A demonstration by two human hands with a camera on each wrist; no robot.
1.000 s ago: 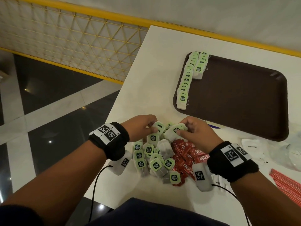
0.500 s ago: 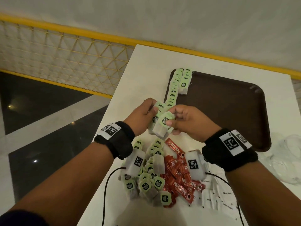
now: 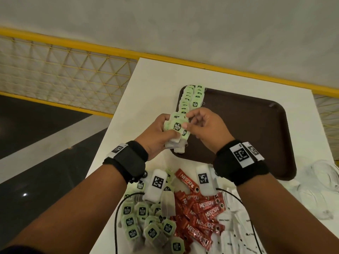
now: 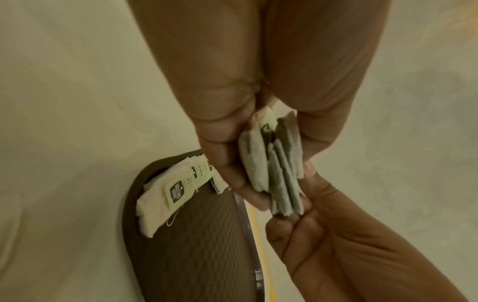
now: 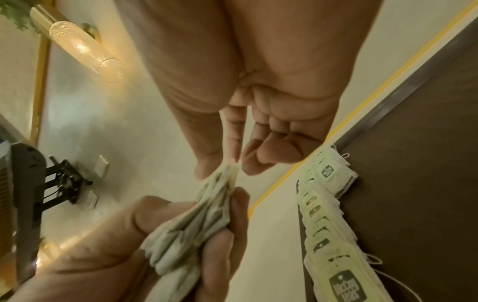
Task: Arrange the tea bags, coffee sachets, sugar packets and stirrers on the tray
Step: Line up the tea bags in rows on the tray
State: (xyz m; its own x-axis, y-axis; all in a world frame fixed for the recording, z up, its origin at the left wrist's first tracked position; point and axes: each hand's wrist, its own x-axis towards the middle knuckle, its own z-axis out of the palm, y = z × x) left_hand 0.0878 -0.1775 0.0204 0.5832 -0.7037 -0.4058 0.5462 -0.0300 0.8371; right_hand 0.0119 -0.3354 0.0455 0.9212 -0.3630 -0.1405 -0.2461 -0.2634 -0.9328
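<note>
My left hand (image 3: 165,132) grips a stack of green-tagged tea bags (image 3: 177,133) above the near-left corner of the brown tray (image 3: 247,129). My right hand (image 3: 189,121) pinches the top of that stack between thumb and forefinger; in the right wrist view the stack (image 5: 196,224) fans out from the left fist. Two rows of tea bags (image 3: 191,99) stand along the tray's left edge, the left row longer. On the table in front of the tray lie a loose tea bag pile (image 3: 146,226), red coffee sachets (image 3: 201,215) and white sugar packets (image 3: 233,228). No stirrers show.
A crumpled clear plastic bag (image 3: 321,189) lies right of the tray. The white table (image 3: 156,79) ends at its left edge over a dark floor, with a yellow mesh railing (image 3: 64,70) beyond. Most of the tray's floor is bare.
Both hands lifted a bunch of tea bags out of the pile and carried it forward to the tray's near-left corner. The left hand now holds the whole stack.
</note>
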